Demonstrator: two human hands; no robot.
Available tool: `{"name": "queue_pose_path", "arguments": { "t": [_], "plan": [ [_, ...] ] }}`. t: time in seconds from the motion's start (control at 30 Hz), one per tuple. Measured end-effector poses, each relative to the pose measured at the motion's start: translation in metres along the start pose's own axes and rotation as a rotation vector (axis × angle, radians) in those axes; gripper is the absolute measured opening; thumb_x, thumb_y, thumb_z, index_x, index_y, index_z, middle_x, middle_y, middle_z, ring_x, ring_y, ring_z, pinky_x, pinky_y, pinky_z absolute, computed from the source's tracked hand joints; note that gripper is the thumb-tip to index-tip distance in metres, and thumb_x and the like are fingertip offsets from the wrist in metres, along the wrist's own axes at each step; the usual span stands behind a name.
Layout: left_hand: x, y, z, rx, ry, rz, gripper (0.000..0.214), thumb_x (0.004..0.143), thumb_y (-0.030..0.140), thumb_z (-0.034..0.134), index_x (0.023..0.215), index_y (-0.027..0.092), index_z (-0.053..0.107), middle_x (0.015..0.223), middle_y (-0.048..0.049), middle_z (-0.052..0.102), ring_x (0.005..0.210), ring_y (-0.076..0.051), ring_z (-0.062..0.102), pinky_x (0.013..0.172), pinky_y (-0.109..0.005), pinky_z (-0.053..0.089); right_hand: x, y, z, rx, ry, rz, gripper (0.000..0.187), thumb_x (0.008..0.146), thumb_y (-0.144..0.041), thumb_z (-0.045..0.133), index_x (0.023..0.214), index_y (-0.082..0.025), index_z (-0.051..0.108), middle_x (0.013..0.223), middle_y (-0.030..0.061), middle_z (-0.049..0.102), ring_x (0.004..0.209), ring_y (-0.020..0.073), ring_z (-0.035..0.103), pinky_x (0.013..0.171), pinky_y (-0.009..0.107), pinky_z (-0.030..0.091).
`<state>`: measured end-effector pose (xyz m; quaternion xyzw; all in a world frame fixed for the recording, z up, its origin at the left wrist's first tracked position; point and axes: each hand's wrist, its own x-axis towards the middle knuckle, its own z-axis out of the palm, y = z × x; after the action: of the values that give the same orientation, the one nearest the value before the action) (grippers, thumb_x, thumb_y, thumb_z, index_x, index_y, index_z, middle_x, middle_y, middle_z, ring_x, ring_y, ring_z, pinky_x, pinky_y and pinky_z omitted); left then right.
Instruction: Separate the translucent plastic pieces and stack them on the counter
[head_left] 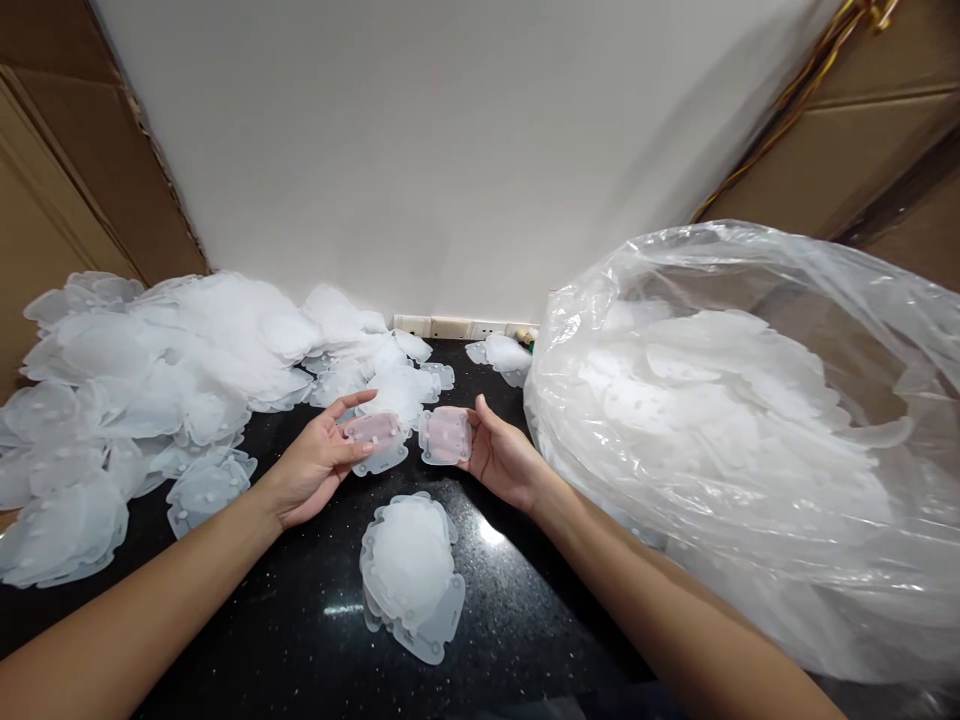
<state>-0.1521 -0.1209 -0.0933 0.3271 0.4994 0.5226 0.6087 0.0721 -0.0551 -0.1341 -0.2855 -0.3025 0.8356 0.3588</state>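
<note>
Across the far side I see a pale wall [480, 150], with a black speckled table [285, 640] running toward it. On the right of the table bulges a clear plastic bag [825, 570], loaded with milky sheets [727, 370]; a wide heap [195, 330] of similar ones covers the far left. Cardboard [60, 150] stands beyond that heap.

From my remote seat, both bare hands show over the middle of the table. The left hand [319, 460] pinches a left sheet [386, 458] between thumb and fingers. The right hand [506, 460] has a right sheet [446, 436] over its fingers, which show pink through it; the thumb sticks up just beside that sheet's right edge — I cannot tell whether it presses.

What matters most to me is this: the two held sheets lie inward of the hands, facing across a narrow gap, the left one slanting toward the near right. Both look nearly square, so I make out no sure long axis. A small stack [409, 570] lies on the near side of that gap, longest from near to far, neither hand clearly nearer.

I can read no brand, label or writing — even the socket strip [450, 328] at the wall's foot shows none.
</note>
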Motion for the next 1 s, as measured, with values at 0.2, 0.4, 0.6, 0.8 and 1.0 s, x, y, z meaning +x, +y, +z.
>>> {"name": "queue_pose_path", "arguments": {
  "t": [0.2, 0.4, 0.6, 0.8, 1.0],
  "plan": [
    [-0.001, 0.001, 0.002, -0.061, -0.005, -0.035, 0.050, 0.078, 0.006, 0.070, 0.125, 0.020, 0.059, 0.122, -0.0127, 0.070, 0.112, -0.024, 0.067, 0.094, -0.036, 0.056, 0.001, 0.001, 0.001, -0.029, 0.023, -0.001, 0.053, 0.105, -0.045, 0.028, 0.103, -0.012, 0.070, 0.096, 0.0113, 0.076, 0.084, 0.0188, 0.072, 0.086, 0.035, 0.055],
    [-0.001, 0.005, 0.004, -0.234, -0.025, -0.084, 0.034, 0.098, 0.031, 0.046, 0.124, 0.013, 0.059, 0.118, -0.0196, 0.070, 0.111, -0.030, 0.068, 0.100, -0.053, 0.051, -0.018, -0.004, 0.012, -0.267, -0.274, -0.133, 0.057, 0.093, -0.065, 0.047, 0.110, -0.016, 0.072, 0.109, 0.0108, 0.075, 0.105, 0.0231, 0.069, 0.103, 0.041, 0.047],
    [-0.002, 0.004, 0.003, -0.292, -0.098, -0.093, 0.048, 0.100, 0.047, 0.039, 0.128, 0.011, 0.055, 0.121, -0.0227, 0.068, 0.115, -0.032, 0.065, 0.100, -0.055, 0.048, -0.044, -0.008, 0.026, -0.729, -0.633, -0.146, 0.056, 0.087, -0.063, 0.055, 0.112, -0.017, 0.075, 0.118, 0.0130, 0.072, 0.117, 0.0296, 0.064, 0.106, 0.048, 0.043],
    [-0.008, 0.001, 0.005, -0.290, -0.238, -0.096, 0.059, 0.095, 0.057, 0.045, 0.133, 0.013, 0.054, 0.121, -0.0211, 0.067, 0.110, -0.033, 0.066, 0.098, -0.056, 0.047, -0.027, -0.001, 0.016, -1.029, -0.235, -0.636, 0.043, 0.081, -0.033, 0.074, 0.124, -0.031, 0.067, 0.138, 0.0077, 0.060, 0.132, 0.0282, 0.051, 0.116, 0.054, 0.031],
    [-0.008, -0.005, 0.005, 0.077, -0.240, 0.050, 0.062, 0.090, 0.065, 0.047, 0.133, 0.020, 0.054, 0.125, -0.0156, 0.065, 0.119, -0.030, 0.060, 0.107, -0.048, 0.040, -0.021, 0.005, 0.020, -0.952, -0.199, -0.642, 0.013, 0.089, -0.033, 0.066, 0.094, -0.029, 0.076, 0.129, 0.0062, 0.066, 0.135, 0.0288, 0.047, 0.115, 0.051, 0.032]
  ]
}}
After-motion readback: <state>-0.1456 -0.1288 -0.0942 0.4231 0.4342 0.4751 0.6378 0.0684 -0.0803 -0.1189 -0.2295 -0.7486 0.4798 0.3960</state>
